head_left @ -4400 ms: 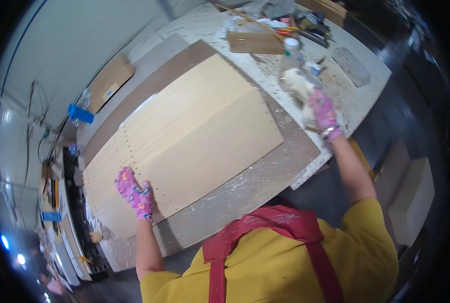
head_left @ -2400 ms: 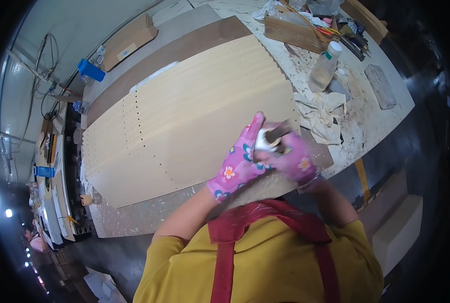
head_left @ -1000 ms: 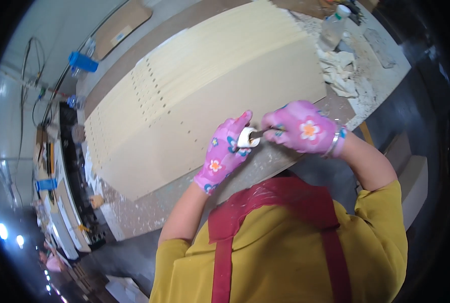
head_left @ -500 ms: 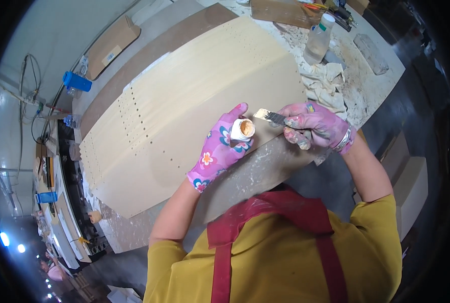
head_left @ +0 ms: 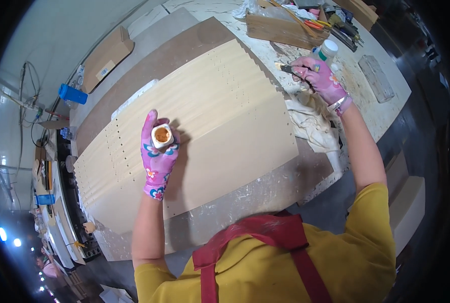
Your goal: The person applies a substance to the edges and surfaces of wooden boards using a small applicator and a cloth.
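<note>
My left hand (head_left: 156, 164), in a pink flowered glove, is wrapped round a small white open-topped pot (head_left: 155, 143) with orange-brown stuff inside. It is over the left-middle part of a large pale wooden panel (head_left: 240, 136), whose surface bears rows of small dark holes. At the far right, my right hand (head_left: 324, 85) wears a matching, stained glove. Its fingers close on a putty knife (head_left: 285, 67), with pale paste on the blade tip. Below that hand a crumpled whitish rag (head_left: 313, 126) hangs over the table. A capped clear bottle (head_left: 328, 49) stands just beyond the right hand.
A wooden box (head_left: 273, 30) holding plastic and tools stands at the back, with pliers and other tools to its right. A long grey block (head_left: 375, 79) lies at the right. A blue-topped bottle (head_left: 73, 94) and a cardboard piece (head_left: 106, 58) are at far left.
My hands have moved apart. The left has carried the pot leftward over the panel, while the right has taken the putty knife away from the pot, farther out toward the rag and bottle.
</note>
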`<state>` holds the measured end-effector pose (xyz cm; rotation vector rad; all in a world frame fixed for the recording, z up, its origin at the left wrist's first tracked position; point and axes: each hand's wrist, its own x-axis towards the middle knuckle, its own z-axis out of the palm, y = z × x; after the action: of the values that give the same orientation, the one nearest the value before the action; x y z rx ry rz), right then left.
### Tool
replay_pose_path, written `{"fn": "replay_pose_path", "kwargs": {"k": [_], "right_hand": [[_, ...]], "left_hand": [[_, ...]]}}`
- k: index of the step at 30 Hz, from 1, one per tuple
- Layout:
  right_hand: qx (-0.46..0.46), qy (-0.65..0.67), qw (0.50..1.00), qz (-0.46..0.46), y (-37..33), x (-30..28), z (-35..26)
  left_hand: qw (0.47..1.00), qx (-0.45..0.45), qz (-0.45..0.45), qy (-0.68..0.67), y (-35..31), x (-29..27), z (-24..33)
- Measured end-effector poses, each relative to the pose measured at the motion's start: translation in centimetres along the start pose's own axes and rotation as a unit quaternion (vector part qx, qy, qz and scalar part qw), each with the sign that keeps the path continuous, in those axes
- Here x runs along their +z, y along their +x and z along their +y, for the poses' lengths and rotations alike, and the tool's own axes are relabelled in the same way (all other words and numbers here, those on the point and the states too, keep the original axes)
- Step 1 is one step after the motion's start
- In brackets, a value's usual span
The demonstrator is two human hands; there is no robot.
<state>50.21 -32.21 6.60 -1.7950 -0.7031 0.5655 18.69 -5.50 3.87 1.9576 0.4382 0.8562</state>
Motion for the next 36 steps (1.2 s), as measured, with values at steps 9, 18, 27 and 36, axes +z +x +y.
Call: {"fn": "replay_pose_path", "kwargs": {"k": [9, 18, 27, 36], "right_hand": [[-0.100, -0.116, 0.983, -0.103, 4.7, -0.6, -0.1], [-0.095, -0.127, 0.975, -0.157, 7.0, -0.5, 1.5], [-0.139, -0.084, 0.972, -0.171, 7.5, -1.0, 1.3], [-0.131, -0.167, 0.960, -0.181, 7.8, -0.6, 0.6]], "left_hand": [[0.997, -0.048, 0.032, 0.045, -0.4, 0.0, -1.6], [0.992, 0.006, 0.026, 0.122, -0.5, 0.0, -2.0], [0.993, 0.000, 0.021, 0.115, -0.5, 0.1, -1.4], [0.990, 0.018, 0.014, 0.139, -0.6, 0.0, -1.8]]}}
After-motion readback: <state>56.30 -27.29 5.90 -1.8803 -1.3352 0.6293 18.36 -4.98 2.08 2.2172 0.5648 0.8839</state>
